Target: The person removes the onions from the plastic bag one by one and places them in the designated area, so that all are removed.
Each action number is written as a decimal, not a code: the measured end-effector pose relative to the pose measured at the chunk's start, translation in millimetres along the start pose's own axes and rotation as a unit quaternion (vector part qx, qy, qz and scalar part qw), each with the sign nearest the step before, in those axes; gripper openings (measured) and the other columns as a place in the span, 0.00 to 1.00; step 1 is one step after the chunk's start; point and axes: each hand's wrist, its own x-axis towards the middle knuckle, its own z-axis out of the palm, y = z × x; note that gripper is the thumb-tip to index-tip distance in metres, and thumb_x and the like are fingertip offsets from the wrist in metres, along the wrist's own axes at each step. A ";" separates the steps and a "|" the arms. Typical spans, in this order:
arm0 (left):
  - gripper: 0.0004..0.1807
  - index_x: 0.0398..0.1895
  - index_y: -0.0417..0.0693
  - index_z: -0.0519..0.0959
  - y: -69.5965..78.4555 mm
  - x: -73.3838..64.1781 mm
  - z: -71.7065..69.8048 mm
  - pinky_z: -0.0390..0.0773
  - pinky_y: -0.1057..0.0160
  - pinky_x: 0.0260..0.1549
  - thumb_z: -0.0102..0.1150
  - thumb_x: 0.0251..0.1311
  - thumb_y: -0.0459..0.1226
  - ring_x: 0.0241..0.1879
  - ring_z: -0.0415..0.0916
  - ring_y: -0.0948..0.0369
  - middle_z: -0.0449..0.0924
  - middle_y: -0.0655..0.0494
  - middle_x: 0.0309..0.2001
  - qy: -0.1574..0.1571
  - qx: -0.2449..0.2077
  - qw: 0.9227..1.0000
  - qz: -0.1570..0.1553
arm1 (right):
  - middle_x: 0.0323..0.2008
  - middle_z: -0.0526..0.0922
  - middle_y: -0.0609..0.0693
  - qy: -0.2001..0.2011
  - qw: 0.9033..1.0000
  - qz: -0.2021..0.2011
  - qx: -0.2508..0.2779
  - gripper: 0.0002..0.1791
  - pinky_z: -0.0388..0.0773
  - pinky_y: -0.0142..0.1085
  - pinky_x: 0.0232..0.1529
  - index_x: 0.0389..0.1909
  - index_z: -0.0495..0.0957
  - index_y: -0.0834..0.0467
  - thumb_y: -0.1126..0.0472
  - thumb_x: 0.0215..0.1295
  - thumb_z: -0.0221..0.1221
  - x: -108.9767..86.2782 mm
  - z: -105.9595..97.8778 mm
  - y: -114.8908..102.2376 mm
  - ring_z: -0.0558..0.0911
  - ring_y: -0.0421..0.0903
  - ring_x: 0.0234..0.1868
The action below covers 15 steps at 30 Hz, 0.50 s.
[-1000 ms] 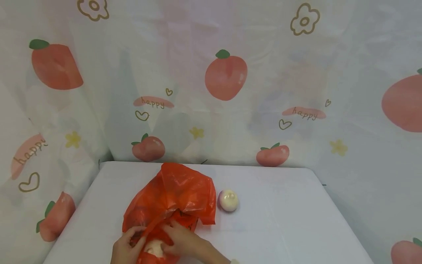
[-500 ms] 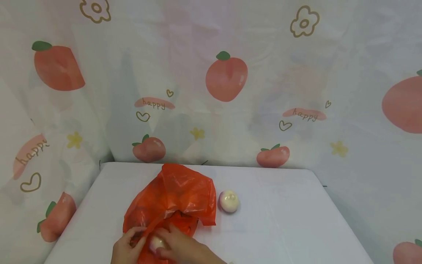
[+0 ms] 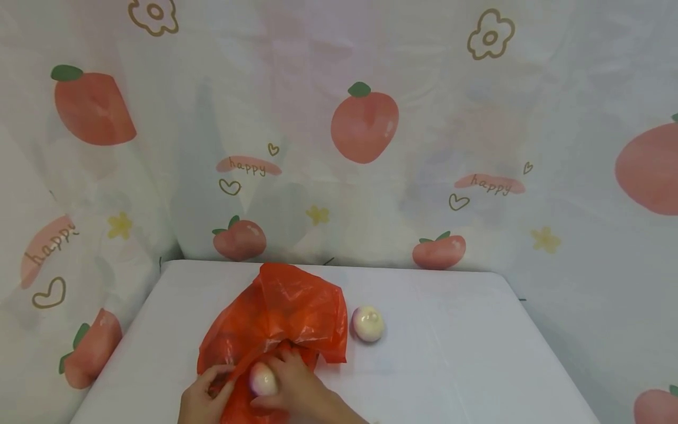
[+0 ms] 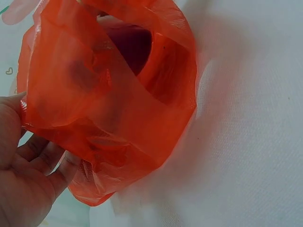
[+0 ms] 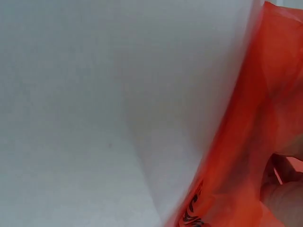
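Note:
A red plastic bag (image 3: 296,300) lies on the table with its mouth toward me, its far part bulging over hidden contents. My left hand (image 3: 206,397) pinches the bag's edge at the left of the mouth, thumb on one side and fingers on the other (image 4: 35,175). A pale onion with a purple side (image 3: 263,380) sits at the mouth, gripped by my right hand (image 3: 299,386), whose thumb is below it and fingers above. Dark purple onion skin (image 4: 135,47) shows through the opening in the left wrist view. Red film hides most of the right hand in its wrist view.
Another pale onion (image 3: 368,323) stands on the white-covered table (image 3: 450,353), just right of the bag. A white curtain (image 3: 296,118) printed with fruit rises behind the table and along both sides.
The onion in my right hand has shifted slightly up and to the right within the bag's mouth, its purple side now showing. My left hand and the onion on the table have stayed put.

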 end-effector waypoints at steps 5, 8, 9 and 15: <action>0.09 0.40 0.41 0.81 -1.3 0.0 0.6 0.80 0.55 0.34 0.62 0.55 0.29 0.32 0.78 0.55 0.81 0.49 0.35 -0.001 -0.004 1.000 -0.004 | 0.55 0.70 0.39 0.054 0.994 -0.019 -0.092 0.40 0.70 0.37 0.53 0.63 0.66 0.44 0.34 0.50 0.63 2.3 -4.7 0.6 0.69 0.38 0.53; 0.09 0.40 0.41 0.81 -2.6 0.1 1.6 0.79 0.54 0.35 0.63 0.55 0.29 0.33 0.78 0.55 0.82 0.48 0.36 0.001 -0.007 1.000 -0.004 | 0.57 0.68 0.39 0.045 0.998 0.022 -0.028 0.42 0.72 0.37 0.51 0.65 0.62 0.41 0.35 0.50 0.64 1.7 -7.1 0.6 0.69 0.37 0.52; 0.09 0.41 0.41 0.81 -2.9 0.0 2.1 0.79 0.53 0.35 0.63 0.55 0.30 0.33 0.78 0.55 0.82 0.48 0.36 0.001 -0.009 1.000 -0.007 | 0.57 0.67 0.39 0.042 0.998 0.036 -0.007 0.41 0.73 0.37 0.50 0.65 0.61 0.39 0.35 0.50 0.64 1.3 -7.7 0.6 0.70 0.38 0.52; 0.10 0.41 0.42 0.81 -3.2 0.4 3.6 0.79 0.53 0.35 0.63 0.55 0.30 0.33 0.78 0.55 0.82 0.48 0.37 0.003 -0.024 1.000 -0.011 | 0.55 0.66 0.38 0.059 0.994 0.064 0.065 0.39 0.73 0.34 0.48 0.63 0.60 0.35 0.38 0.50 0.66 -2.0 -11.9 0.0 0.69 0.38 0.52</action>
